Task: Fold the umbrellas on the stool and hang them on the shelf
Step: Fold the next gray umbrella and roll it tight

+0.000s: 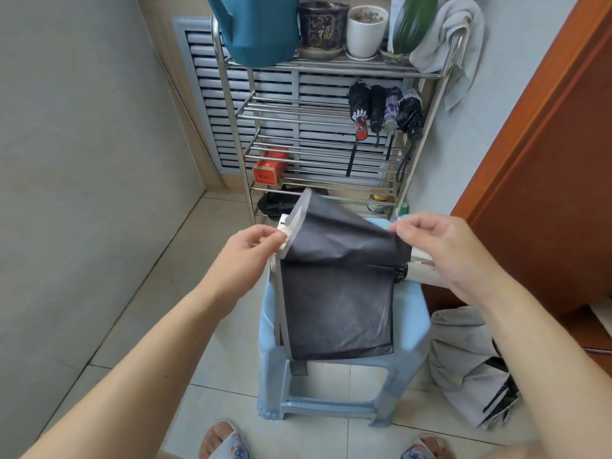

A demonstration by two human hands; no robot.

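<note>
Left hand (255,241) raised over the stool's left edge, grip closed in a pinch on the pale rim of the umbrella (334,286). Umbrella canopy, dark inner face up, spread between both hands and draped down over the light-blue stool (410,313); black tip end seen at the canopy's right side, above the stool seat. Right hand (440,246) at the canopy's upper right corner, fingers curled, grip closed on the fabric edge. Behind the stool, metal shelf (318,117): red tin (270,168) on a lower tier at left, four folded umbrellas (385,109) hanging at right under the top tier. Teal watering can (255,28), pots and a towel on top. Second umbrella (470,362), pale, unfolded, lying on the floor right of the stool.
</note>
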